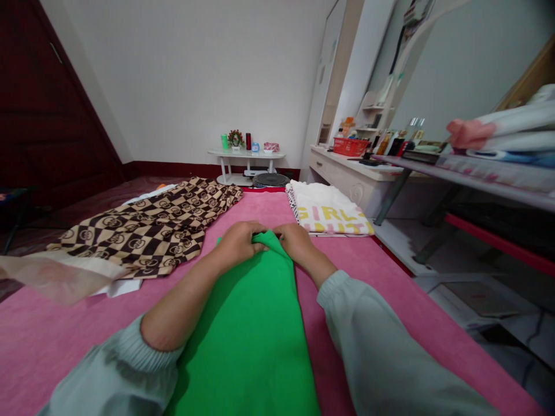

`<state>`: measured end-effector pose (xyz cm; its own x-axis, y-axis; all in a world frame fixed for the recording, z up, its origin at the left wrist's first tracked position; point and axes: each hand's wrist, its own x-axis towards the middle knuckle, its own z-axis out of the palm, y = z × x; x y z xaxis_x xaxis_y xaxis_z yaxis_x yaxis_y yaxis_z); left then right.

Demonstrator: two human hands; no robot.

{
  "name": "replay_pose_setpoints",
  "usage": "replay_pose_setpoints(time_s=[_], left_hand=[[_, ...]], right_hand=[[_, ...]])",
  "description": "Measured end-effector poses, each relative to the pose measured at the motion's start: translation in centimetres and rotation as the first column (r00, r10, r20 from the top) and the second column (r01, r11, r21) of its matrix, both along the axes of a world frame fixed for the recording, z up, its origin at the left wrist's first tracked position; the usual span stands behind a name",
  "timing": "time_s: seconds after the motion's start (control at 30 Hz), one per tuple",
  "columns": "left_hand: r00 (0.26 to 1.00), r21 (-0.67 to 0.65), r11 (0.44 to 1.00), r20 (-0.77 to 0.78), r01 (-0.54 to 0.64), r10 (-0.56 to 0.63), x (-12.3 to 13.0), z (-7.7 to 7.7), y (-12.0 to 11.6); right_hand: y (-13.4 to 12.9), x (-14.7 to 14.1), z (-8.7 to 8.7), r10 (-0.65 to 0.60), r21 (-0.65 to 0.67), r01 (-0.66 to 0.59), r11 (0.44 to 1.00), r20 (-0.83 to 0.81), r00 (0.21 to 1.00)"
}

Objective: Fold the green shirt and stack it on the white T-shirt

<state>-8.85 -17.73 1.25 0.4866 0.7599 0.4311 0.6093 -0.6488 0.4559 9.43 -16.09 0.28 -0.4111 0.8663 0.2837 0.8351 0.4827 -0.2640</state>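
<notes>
Green cloth (pixel 251 335) at 12 o'clock

It lies on pink fabric (pixel 52 329); at its far end, left hand (pixel 240 245), fingers clamped on it, and right hand (pixel 298 241) touching it, finger grip I cannot tell; patterned garment (pixel 151 225) at 11, lettered white garment (pixel 329 202) at 1; farthest, white table (pixel 245 153) at 12

a pink cover (pixel 255 208) is spread beneath it all. i see a green cloth (pixel 251 335) lying on it, stretching back from between the left hand (pixel 240 242) and the right hand (pixel 295 241). left of the left hand lies a brown checked cloth (pixel 151 231); beyond the right hand, to its right, a folded white cloth (pixel 332 205) with printed letters.
</notes>
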Motion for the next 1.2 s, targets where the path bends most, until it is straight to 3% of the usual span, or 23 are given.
replay_pose_setpoints(time_s=[0.13, 0.27, 0.33, 0.4, 0.5, 0.6, 0.67, 0.73, 0.9, 1.0, 1.1, 1.2], left_hand=[[0.995, 0.034, 0.999, 0.088, 0.033, -0.036, 0.5, 0.6, -0.2], [0.999, 0.165, 0.986, -0.011, -0.031, 0.033, 1.2, -0.9, -0.3], [0.997, 0.190, 0.980, -0.054, -0.050, 0.061, 1.2, -1.7, -0.2], [0.995, 0.194, 0.979, -0.059, -0.062, 0.074, 1.1, -2.2, -0.2], [0.995, 0.207, 0.975, -0.044, -0.077, 0.088, 1.0, -2.2, -0.2], [0.994, 0.216, 0.973, -0.045, -0.084, 0.096, 1.0, -2.3, -0.2], [0.993, 0.210, 0.973, -0.049, -0.091, 0.104, 1.2, -2.5, -0.1], [0.992, 0.201, 0.975, -0.062, -0.098, 0.112, 1.4, -2.7, -0.1], [0.971, 0.303, 0.933, -0.070, -0.197, 0.227, 2.2, -2.5, -1.0], [0.950, 0.370, 0.899, -0.111, -0.233, 0.292, 2.5, -2.2, -1.8], [0.957, 0.322, 0.941, -0.222, -0.110, 0.188, 2.7, -2.5, -2.0], [0.970, 0.265, 0.962, -0.211, -0.059, 0.118, 2.6, -3.1, -1.9]], right_hand=[[0.7, -0.6, -1.8, 0.053, -0.041, -0.061, 0.997, -0.167, 0.985], [1.7, -0.4, -3.1, 0.086, -0.068, -0.131, 0.989, -0.452, 0.888], [2.2, 0.4, -3.1, 0.019, -0.075, -0.078, 0.994, -0.585, 0.811], [2.7, 1.7, -2.8, -0.100, -0.085, 0.059, 0.995, -0.638, 0.763], [3.3, 3.8, -2.3, -0.239, -0.145, 0.191, 0.971, -0.595, 0.767], [3.5, 5.0, -2.4, -0.269, -0.362, 0.065, 0.930, -0.551, 0.790], [3.4, 5.0, -2.7, -0.233, -0.434, -0.027, 0.900, -0.533, 0.813], [3.4, 4.6, -3.2, -0.198, -0.406, -0.033, 0.913, -0.515, 0.834], [3.3, 3.8, -3.6, -0.213, -0.152, 0.167, 0.974, -0.380, 0.900], [3.3, 4.0, -3.5, -0.217, -0.149, 0.178, 0.973, -0.309, 0.926], [3.4, 4.2, -3.5, -0.197, -0.170, 0.161, 0.972, -0.224, 0.954], [3.2, 3.9, -3.5, -0.221, -0.138, 0.196, 0.971, -0.198, 0.955]])
